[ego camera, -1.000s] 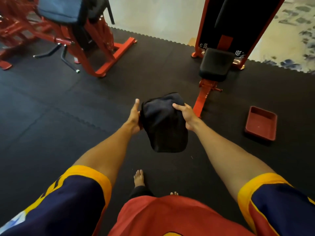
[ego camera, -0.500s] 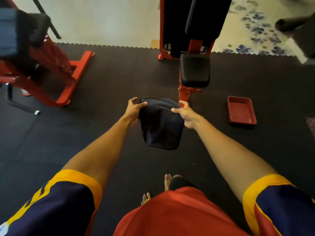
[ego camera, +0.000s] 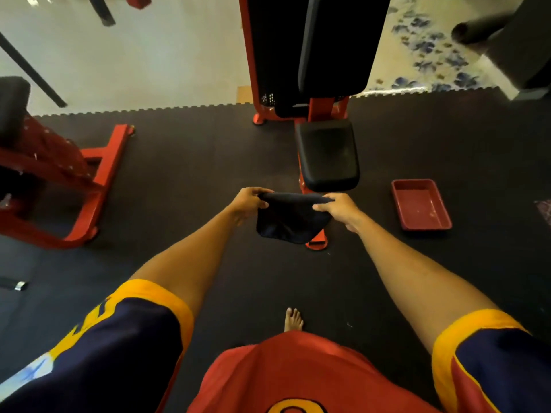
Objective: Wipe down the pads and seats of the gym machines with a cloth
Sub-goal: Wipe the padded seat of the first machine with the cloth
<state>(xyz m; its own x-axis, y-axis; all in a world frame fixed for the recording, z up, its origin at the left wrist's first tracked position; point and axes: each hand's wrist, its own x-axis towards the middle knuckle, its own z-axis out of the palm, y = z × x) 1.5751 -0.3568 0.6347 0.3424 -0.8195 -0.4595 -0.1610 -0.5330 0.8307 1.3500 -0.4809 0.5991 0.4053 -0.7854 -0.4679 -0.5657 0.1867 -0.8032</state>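
A dark cloth (ego camera: 290, 222) hangs folded between my two hands at mid-frame. My left hand (ego camera: 249, 201) pinches its upper left corner and my right hand (ego camera: 340, 208) pinches its upper right corner. Just beyond the cloth stands a red gym machine with a black seat pad (ego camera: 326, 155) and a tall black back pad (ego camera: 337, 46) above it. The cloth is held just short of the seat's front edge and does not touch it.
A red plastic tray (ego camera: 420, 204) lies on the black floor mat (ego camera: 193, 162) right of the seat. Another red machine frame (ego camera: 98, 168) with a black pad (ego camera: 12, 105) stands at the left. My bare foot (ego camera: 293, 320) is below. A dark padded roller (ego camera: 477, 28) is at top right.
I have moved closer to the seat machine, which now fills the top centre. The cloth has been drawn up shorter between my hands, and both hands now pinch its top edge.
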